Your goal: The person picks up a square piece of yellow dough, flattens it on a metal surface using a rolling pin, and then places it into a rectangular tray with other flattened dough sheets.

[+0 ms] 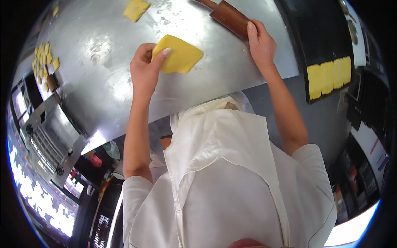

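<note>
Pinched at its left edge, a flat yellow sheet of dough (pixel 181 55) is in my left hand (pixel 145 63). The thumb lies on top of the sheet and the other fingers are partly hidden behind it. My right hand (pixel 262 43) grips the near end of a brown rolling pin (pixel 229 18), whose far handle reaches the top of the view. Both hands are over a metal worktable (pixel 102 83). A smaller yellow dough piece (pixel 136 10) lies on the metal beyond my left hand.
Several small dough pieces (pixel 42 59) lie at the table's left end beside a second rolling pin (pixel 51 82). On the right, a black tray (pixel 319 40) bears a row of flat dough sheets (pixel 328 77) along its near edge. A machine with rollers (pixel 46 148) stands at lower left.
</note>
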The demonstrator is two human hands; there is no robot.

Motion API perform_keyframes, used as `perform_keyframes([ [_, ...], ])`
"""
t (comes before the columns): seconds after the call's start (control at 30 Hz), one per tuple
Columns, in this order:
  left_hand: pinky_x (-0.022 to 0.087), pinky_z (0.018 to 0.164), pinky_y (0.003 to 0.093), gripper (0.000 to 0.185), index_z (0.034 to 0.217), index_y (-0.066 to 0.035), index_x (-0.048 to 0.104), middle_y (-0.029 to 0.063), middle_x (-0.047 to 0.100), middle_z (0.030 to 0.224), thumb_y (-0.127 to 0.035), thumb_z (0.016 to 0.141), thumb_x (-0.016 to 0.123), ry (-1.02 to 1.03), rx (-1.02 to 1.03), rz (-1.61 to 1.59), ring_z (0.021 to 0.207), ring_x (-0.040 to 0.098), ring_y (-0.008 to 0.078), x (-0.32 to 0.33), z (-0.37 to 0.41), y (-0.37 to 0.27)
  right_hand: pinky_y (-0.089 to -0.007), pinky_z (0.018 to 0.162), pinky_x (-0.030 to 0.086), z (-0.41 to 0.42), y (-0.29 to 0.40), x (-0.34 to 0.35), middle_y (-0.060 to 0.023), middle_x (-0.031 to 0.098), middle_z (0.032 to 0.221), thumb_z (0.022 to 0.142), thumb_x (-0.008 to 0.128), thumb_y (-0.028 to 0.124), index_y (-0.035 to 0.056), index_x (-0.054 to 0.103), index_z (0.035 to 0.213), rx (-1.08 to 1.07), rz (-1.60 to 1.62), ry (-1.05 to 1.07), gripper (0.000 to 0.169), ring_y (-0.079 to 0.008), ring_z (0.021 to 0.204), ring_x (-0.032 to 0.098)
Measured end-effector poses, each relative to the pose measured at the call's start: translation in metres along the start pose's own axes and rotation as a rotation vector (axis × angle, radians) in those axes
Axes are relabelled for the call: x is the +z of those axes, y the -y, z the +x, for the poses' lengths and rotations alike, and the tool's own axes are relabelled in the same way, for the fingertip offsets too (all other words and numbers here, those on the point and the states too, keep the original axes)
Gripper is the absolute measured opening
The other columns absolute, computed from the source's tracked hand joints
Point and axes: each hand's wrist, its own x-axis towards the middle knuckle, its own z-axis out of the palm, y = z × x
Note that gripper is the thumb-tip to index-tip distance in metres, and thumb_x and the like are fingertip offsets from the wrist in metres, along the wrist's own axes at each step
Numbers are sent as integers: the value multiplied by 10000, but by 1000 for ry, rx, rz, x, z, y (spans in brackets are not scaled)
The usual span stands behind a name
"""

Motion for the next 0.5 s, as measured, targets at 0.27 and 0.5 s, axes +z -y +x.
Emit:
perform_keyframes([
  [0.27,589,812,331,415,1304,64,603,131,687,1135,-178,993,732,-631,-273,-198,962,663,163,-90,-23,125,-377,845,560,5,-2,3,-111,789,996,1068,536,556,135,718,1282,51,42,149,506,-326,899,758],
  [0.5,579,856,320,459,1361,76,633,122,691,1176,-189,995,718,-626,-151,35,1025,660,170,-96,-14,155,-313,827,542,-14,22,18,-39,713,925,974,725,541,104,614,1405,-86,32,185,623,-150,810,668],
])
